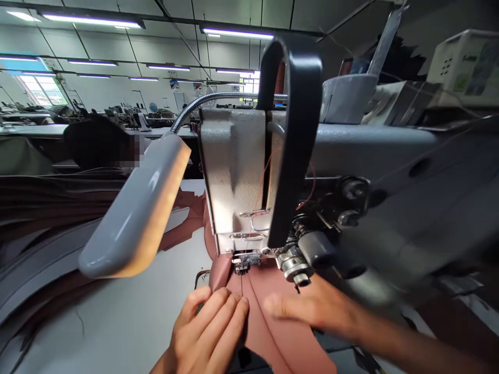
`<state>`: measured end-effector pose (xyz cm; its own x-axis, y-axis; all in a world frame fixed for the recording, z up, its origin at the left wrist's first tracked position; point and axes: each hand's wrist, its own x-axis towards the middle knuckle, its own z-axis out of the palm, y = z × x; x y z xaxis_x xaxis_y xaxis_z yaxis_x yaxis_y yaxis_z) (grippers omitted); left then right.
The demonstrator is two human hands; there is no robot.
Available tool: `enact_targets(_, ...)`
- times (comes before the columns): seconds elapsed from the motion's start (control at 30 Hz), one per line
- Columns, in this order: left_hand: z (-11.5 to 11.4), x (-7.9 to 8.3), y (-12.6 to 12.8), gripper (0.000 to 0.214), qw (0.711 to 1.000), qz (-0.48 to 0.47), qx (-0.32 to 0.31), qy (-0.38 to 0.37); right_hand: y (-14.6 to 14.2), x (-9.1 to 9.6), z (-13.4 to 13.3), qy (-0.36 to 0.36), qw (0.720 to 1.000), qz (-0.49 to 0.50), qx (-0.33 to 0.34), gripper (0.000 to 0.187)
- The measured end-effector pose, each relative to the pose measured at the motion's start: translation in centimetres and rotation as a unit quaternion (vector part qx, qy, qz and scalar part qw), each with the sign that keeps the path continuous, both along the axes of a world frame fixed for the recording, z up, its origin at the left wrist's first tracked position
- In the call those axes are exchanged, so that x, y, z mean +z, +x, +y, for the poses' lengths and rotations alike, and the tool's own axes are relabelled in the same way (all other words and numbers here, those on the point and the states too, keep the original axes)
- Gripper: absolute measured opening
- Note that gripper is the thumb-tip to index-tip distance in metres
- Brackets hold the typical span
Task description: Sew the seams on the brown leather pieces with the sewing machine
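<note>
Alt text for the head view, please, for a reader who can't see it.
The left hand presses a reddish-brown seamed panel just before the presser foot of a sewing machine, with the blurred right hand spread beside it. A gooseneck lamp glows at left; workstations fill the room beyond.

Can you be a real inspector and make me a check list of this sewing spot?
surface: pale work table
job's things: reddish-brown seamed panel reaching the presser foot of the sewing machine
clutter: stacked dark panels at left; grey cup on the machine
hands: left hand pressing the panel; right hand blurred over it, touch unclear
cables: nothing seen clearly
surroundings: lamp, rows of sewing tables, seated person
</note>
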<state>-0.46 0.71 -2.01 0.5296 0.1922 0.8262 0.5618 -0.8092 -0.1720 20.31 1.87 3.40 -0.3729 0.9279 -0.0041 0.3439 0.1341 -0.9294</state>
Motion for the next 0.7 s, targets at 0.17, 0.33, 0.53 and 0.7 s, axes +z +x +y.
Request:
enact_targets(0.17, -0.4, -0.2, -0.6, 0.021, 1.000, 0.025, -0.011, -0.009, 0.4, 0.7, -1.9, -0.031, 1.000, 0.001, -0.004, 0.039)
enact_targets(0.33, -0.5, 0.2, -0.9, 0.021, 0.999, 0.022, -0.014, -0.036, 0.9, 0.3, -0.7, -0.057, 0.997, 0.034, 0.027, 0.043)
enact_targets(0.53, 0.2, 0.4, -0.8, 0.018, 0.999, -0.001, -0.024, -0.030, 1.3, -0.3, -0.2, -0.037, 0.998, -0.046, -0.019, 0.042)
enact_targets(0.7, 0.9, 0.6, -0.8, 0.018, 0.998, -0.002, -0.030, -0.061, 1.1, -0.2, 0.5, -0.016, 0.997, -0.036, -0.063, 0.016)
